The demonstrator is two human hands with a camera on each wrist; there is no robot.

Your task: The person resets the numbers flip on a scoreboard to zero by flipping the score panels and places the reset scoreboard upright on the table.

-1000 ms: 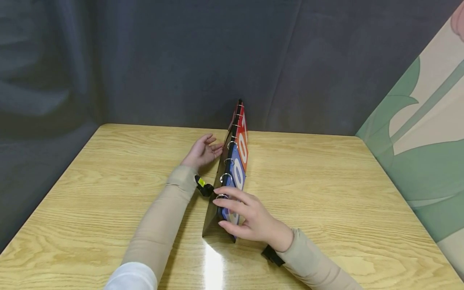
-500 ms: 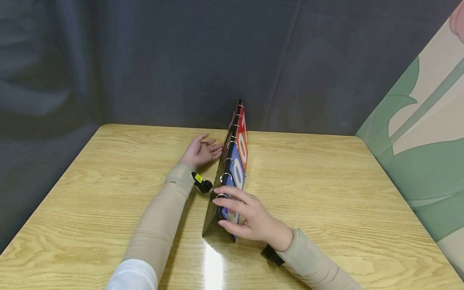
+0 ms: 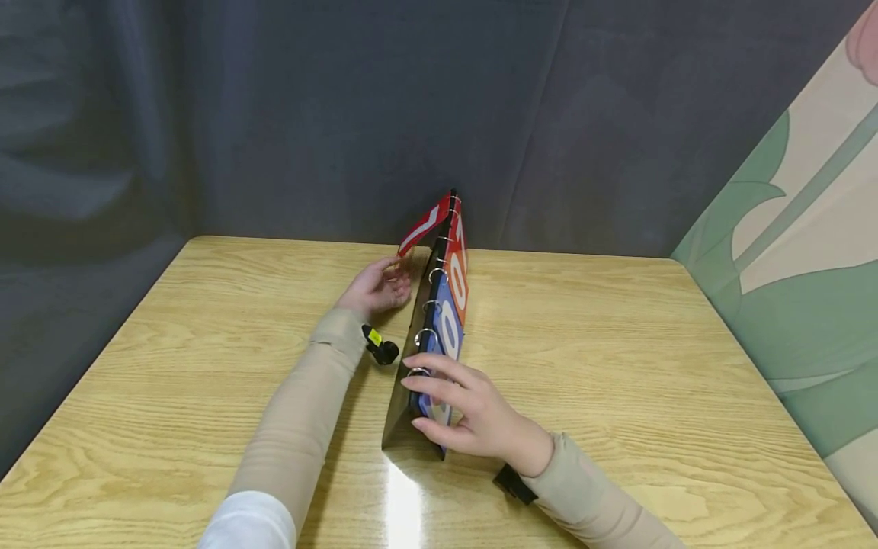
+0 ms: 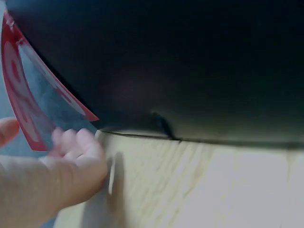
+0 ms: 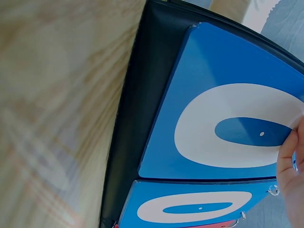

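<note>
The left hand pinches a thin red card lifted off the tent-shaped scoreboard — the right hand, fingers spread, rests on its glossy blue cards.

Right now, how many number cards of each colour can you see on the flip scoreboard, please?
Blue cards showing 0: 2
Red cards showing a digit on the right face: 2
Red card lifted by the left hand, at: 1
Total: 5
</note>
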